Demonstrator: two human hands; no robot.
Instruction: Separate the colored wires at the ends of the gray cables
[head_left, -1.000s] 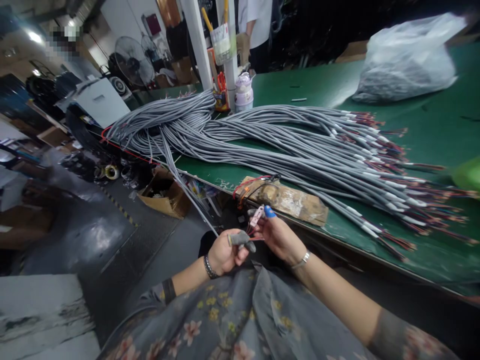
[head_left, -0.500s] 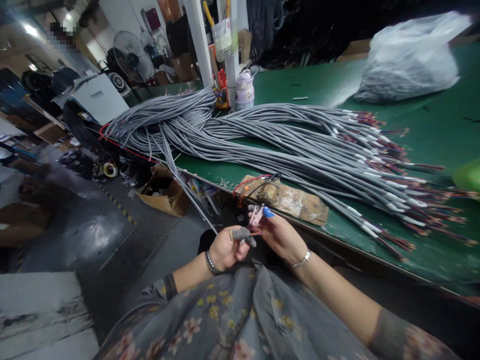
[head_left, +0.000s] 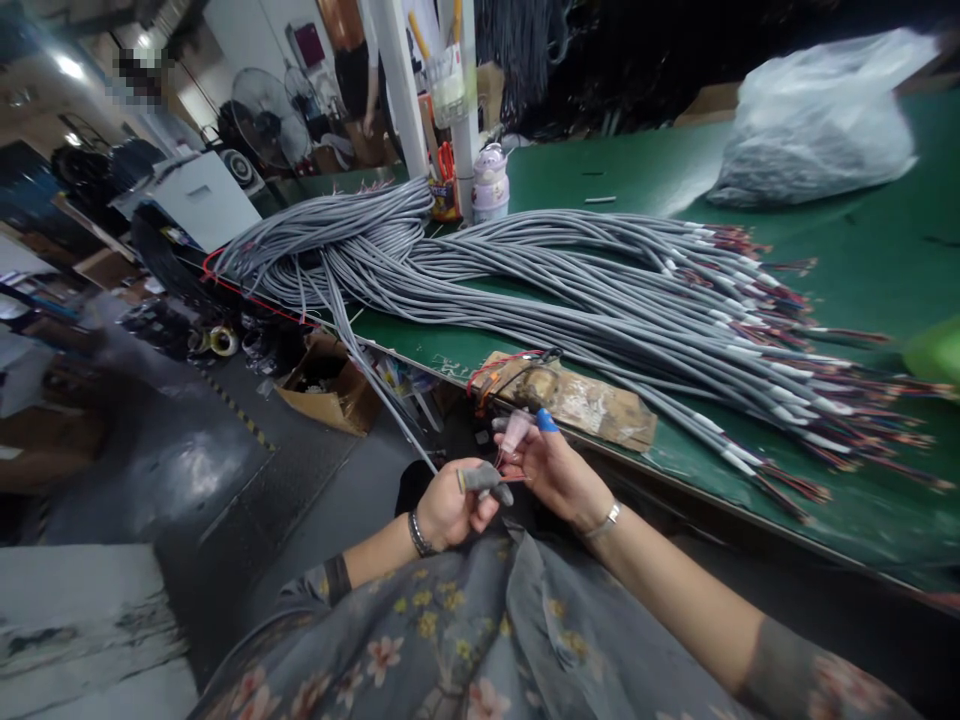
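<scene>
My left hand (head_left: 448, 510), with grey covers on its thumb and a finger, is closed in a pinch on the end of a grey cable (head_left: 409, 432). Thin reddish wires (head_left: 514, 478) stick out past its fingertips toward the other hand. Close by on the right, my right hand (head_left: 561, 472) is closed around a small pale pink object (head_left: 516, 432), blurred, its kind unclear. Blue wrapping covers that thumb's tip. Both hands are in front of the bench's near edge, and the right fingertips are close to the wires.
A large bundle of grey cables (head_left: 480, 290) with white-banded, stripped ends lies along the green bench (head_left: 645, 165). A worn wooden block (head_left: 592, 405) sits at the near edge. Farther back are a purple bottle (head_left: 491, 182) and a plastic bag (head_left: 821, 120). A cardboard box (head_left: 330, 390) is below.
The pale pink object has turned slightly in my right hand, and the right thumb has lifted a little. My left hand keeps its pinch. Another person has come into sight behind the post.
</scene>
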